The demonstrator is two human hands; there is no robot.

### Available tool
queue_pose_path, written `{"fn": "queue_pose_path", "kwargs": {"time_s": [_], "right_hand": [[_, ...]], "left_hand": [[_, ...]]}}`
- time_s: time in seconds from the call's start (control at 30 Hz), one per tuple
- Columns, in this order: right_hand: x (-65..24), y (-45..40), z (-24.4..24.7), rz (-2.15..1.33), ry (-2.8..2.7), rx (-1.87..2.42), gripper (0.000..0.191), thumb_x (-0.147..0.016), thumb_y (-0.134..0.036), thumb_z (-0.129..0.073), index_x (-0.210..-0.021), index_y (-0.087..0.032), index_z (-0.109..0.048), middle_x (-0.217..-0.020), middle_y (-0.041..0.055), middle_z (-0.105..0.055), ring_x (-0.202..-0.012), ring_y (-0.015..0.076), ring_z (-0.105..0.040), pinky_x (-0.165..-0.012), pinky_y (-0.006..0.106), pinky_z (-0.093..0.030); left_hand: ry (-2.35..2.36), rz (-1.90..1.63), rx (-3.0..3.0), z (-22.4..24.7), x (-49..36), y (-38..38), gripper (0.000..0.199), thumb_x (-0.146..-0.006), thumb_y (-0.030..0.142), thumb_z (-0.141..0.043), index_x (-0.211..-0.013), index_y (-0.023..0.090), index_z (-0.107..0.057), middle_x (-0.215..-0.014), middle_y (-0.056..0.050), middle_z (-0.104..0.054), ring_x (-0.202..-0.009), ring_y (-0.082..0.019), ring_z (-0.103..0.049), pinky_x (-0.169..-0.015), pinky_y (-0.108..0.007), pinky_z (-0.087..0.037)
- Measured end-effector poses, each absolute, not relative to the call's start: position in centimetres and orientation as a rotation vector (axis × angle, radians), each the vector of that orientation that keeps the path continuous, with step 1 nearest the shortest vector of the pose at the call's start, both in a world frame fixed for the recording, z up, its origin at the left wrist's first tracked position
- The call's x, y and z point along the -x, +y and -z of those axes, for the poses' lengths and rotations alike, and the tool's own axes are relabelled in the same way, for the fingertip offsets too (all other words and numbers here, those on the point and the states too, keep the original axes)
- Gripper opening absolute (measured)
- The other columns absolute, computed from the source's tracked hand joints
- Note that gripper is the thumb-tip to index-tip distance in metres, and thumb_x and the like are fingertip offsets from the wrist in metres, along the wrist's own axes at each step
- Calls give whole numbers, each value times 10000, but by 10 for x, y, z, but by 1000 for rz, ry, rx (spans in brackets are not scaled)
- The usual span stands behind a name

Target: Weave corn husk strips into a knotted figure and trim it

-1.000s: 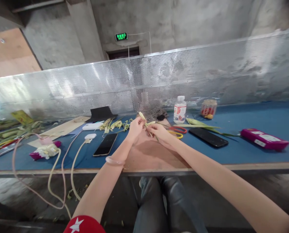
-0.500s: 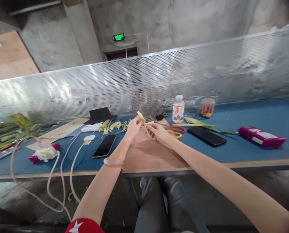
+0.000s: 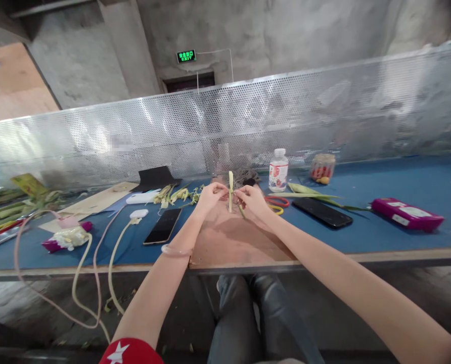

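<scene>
A pale yellow-green leaf strip (image 3: 230, 188) stands upright between my hands, above a wooden board (image 3: 233, 242). My left hand (image 3: 212, 197) pinches it from the left side, fingertips pressed together. From the right, my right hand (image 3: 250, 199) grips the same piece at its middle, and a short greenish end hangs below those fingers. Behind the hands lies a tangle of grey wire-like strands (image 3: 244, 177) with a small black item. Red and yellow scissor handles (image 3: 277, 204) rest just right of my right hand.
Left on the blue table (image 3: 392, 177): a phone (image 3: 163, 226), white charger (image 3: 139, 214) with cables, dried plant pieces (image 3: 172, 195). Right: a white bottle (image 3: 278, 171), a jar (image 3: 322, 168), long green leaves (image 3: 312, 192), a black phone (image 3: 321, 212), a purple packet (image 3: 406, 214).
The leaf strip has turned from slanted to upright. My left hand has shifted slightly right and down, and my right hand has moved slightly up, so both now face each other across the strip.
</scene>
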State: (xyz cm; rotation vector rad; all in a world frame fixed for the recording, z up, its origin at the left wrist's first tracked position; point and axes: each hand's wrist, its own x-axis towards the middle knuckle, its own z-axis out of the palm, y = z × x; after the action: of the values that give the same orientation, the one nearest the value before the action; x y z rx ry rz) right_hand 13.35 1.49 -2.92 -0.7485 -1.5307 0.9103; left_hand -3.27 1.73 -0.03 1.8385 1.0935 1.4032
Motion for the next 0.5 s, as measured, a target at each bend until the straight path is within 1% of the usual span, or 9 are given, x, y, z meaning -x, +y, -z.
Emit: {"fn": "queue_pose_path", "kwargs": {"time_s": [0.13, 0.27, 0.4, 0.5], "right_hand": [[-131, 12, 29, -911, -1549, 759, 205, -781, -340, -567, -655, -182, -534, -583, 7, -615, -476, 96, -498, -437, 208, -375], [-131, 14, 31, -919, -1564, 788, 221, -778, -352, -564, -638, -183, -534, -574, 11, -612, -467, 102, -488, -434, 218, -367], [-132, 19, 35, -908, -1566, 796, 262, -765, -392, -581, -611, -184, -539, -564, 6, -605, -439, 102, -459, -423, 234, -349], [-134, 22, 36, -924, -1541, 777, 276, -757, -408, -592, -610, -181, -538, -561, 7, -601, -425, 96, -444, -418, 237, -348]], "left_hand": [[1213, -1425, -1864, 1, 33, 17, 64, -766, 192, -599, -760, 129, -602, -699, -41, -664, -627, -146, -655, -606, -282, -564], [1273, -1416, -1910, 3, 33, 19, 51, -785, 161, -554, -759, 133, -588, -713, -46, -672, -626, -140, -655, -576, -257, -556], [1289, -1423, -1933, 3, 34, 19, 52, -787, 163, -550, -754, 136, -580, -710, -48, -669, -635, -143, -654, -555, -240, -547], [1276, -1440, -1906, 2, 34, 17, 74, -793, 204, -573, -775, 132, -577, -763, -65, -681, -669, -151, -663, -559, -241, -543]]}}
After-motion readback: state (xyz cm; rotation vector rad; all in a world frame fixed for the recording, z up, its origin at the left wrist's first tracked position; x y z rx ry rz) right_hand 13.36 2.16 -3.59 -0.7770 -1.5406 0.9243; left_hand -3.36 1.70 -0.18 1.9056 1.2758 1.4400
